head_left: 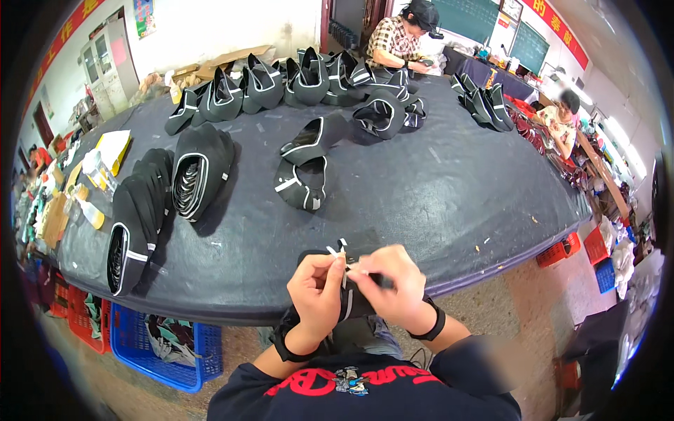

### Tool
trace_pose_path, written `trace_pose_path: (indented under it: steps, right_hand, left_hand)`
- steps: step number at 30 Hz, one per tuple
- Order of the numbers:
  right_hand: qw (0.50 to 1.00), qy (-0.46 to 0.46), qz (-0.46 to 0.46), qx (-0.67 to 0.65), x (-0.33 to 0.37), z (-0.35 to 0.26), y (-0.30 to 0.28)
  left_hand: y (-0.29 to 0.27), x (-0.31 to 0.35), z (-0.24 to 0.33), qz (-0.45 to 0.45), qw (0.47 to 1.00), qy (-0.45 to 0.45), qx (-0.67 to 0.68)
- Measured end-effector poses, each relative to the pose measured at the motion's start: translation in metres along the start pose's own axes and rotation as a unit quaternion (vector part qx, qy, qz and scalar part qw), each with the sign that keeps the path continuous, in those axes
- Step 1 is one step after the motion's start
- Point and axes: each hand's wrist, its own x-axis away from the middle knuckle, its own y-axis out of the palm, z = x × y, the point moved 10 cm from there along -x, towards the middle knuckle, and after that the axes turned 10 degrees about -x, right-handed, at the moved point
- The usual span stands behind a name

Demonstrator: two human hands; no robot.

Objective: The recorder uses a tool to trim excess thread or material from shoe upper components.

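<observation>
At the near edge of the table, my left hand (316, 293) pinches the white-trimmed edge of a black shoe upper (358, 303). My right hand (394, 282), slightly blurred, is closed with thumb and fingertips against the same edge, close to the left fingertips. Short white and black strip ends (341, 244) stick up above the left fingers. Most of the upper is hidden behind my hands. Farther in, two similar black uppers with white trim (303, 184) lie against each other.
Nested stacks of black uppers (203, 172) (130, 238) lie at the left, and a row of them (263, 84) runs along the far side. A squeeze bottle (91, 214) stands near the left edge. Blue basket (203, 361) below. A person (404, 42) works across the table.
</observation>
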Motion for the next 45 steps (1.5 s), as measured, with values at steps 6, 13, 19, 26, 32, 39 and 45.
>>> trace_pose_path:
  steps: [6, 13, 19, 26, 32, 39, 45]
  right_hand:
    - [0.97, -0.231, -0.019, 0.075, 0.023, -0.031, 0.009]
    - [0.968, -0.218, -0.069, 0.099, 0.017, -0.03, 0.011]
    - [0.979, -0.184, -0.027, 0.084, 0.013, -0.026, 0.007]
    - [0.992, -0.114, -0.025, 0.056, -0.001, -0.007, 0.001]
    - [0.989, -0.111, -0.036, 0.086, -0.001, -0.004, 0.003]
    - [0.976, -0.125, -0.115, 0.136, 0.001, -0.017, 0.021]
    - [0.948, -0.176, -0.194, 0.179, 0.007, -0.026, 0.035]
  left_hand:
    - [0.01, -0.019, 0.002, -0.033, 0.997, -0.063, 0.025]
    - [0.015, -0.027, 0.005, -0.041, 0.998, -0.054, 0.015]
    - [0.019, -0.026, 0.004, -0.051, 0.997, -0.057, 0.021]
    - [0.024, -0.041, 0.006, -0.083, 0.995, -0.061, -0.009]
    - [0.03, -0.042, -0.003, -0.096, 0.99, -0.1, 0.017]
    - [0.024, -0.05, -0.006, -0.079, 0.994, -0.074, -0.011]
    - [0.024, -0.05, -0.021, -0.085, 0.985, -0.135, 0.07]
